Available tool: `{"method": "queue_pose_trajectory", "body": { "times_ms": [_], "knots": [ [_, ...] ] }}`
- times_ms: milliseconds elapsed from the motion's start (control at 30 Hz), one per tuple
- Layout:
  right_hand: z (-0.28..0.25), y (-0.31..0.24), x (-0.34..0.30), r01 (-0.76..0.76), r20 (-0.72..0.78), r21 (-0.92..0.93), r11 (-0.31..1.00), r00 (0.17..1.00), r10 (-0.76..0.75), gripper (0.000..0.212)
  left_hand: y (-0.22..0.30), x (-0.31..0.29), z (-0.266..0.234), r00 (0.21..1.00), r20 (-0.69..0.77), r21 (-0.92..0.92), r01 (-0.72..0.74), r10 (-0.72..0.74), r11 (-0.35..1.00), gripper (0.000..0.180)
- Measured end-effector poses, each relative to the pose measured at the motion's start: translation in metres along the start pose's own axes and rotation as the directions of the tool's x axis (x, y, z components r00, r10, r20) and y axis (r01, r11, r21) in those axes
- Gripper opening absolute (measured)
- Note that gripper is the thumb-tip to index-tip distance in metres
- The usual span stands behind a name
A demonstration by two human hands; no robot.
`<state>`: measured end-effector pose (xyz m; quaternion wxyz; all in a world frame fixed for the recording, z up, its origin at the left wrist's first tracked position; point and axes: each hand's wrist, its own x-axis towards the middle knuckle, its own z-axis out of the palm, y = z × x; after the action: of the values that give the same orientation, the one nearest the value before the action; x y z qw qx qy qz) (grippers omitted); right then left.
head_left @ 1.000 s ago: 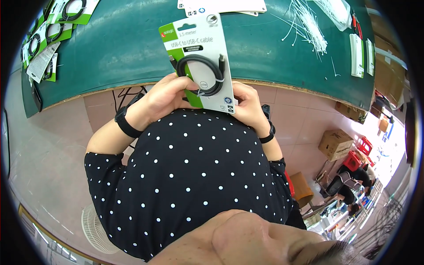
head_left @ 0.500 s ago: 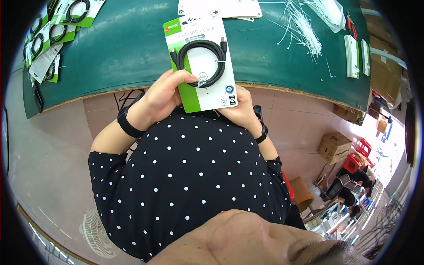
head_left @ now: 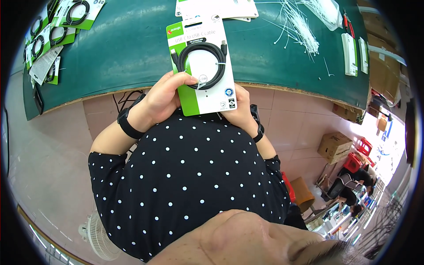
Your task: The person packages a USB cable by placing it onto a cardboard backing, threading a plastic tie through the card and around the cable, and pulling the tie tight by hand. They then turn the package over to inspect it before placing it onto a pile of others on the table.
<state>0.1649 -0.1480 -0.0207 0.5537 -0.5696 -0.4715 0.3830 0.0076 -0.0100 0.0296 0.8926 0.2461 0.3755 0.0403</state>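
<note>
A white and green backing card [head_left: 212,100] is held upright in front of my body, at the table's near edge. On its face lies a coiled black braided cable [head_left: 202,46], with its two plugs pointing up. Small ties bind the coil at its right side and bottom. My left hand [head_left: 164,93] grips the card's left edge, its thumb pressed on the bottom of the coil and its fingers behind. Around the lower right edge is my right hand [head_left: 240,108], its fingers hidden behind the card. A thin white strip [head_left: 219,115] shows just under the card.
More cards with coiled cables [head_left: 56,34] lie at the table's far left. Flat cards [head_left: 216,8] are stacked beyond my hands. White cable ties [head_left: 300,33] are spread to the right, near red-handled pliers [head_left: 349,26] and narrow card stacks [head_left: 349,55]. The green table [head_left: 119,48] has a wooden edge.
The card with the cable has come slightly down toward my body, and its top shows more fully. Both hands keep their places on it.
</note>
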Motion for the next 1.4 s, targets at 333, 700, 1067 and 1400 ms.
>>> {"method": "queue_pose_trajectory", "body": {
  "times_ms": [333,700,1067,1400],
  "knots": [
    [-0.002,0.002,0.003,-0.019,-0.007,0.039,0.999,1.0,0.019,0.027,-0.003,0.005,-0.003,0.989,-0.036,0.035,-0.14,0.141,0.99,0.032],
    [-0.017,-0.027,0.049,0.261,-0.32,-0.481,0.837,0.837,-0.445,0.013,0.013,0.012,-0.005,0.748,-0.01,0.261,-0.638,0.663,0.724,0.024],
    [0.022,-0.053,0.086,0.145,-0.327,-0.204,0.968,0.922,-0.207,0.006,0.009,0.033,0.007,0.449,0.116,0.537,-0.779,0.886,0.324,0.019],
    [0.027,-0.053,0.082,0.115,-0.396,-0.347,0.931,0.881,-0.257,0.005,0.002,0.048,0.012,0.347,0.128,0.494,-0.835,0.929,0.244,0.021]
  ]
}}
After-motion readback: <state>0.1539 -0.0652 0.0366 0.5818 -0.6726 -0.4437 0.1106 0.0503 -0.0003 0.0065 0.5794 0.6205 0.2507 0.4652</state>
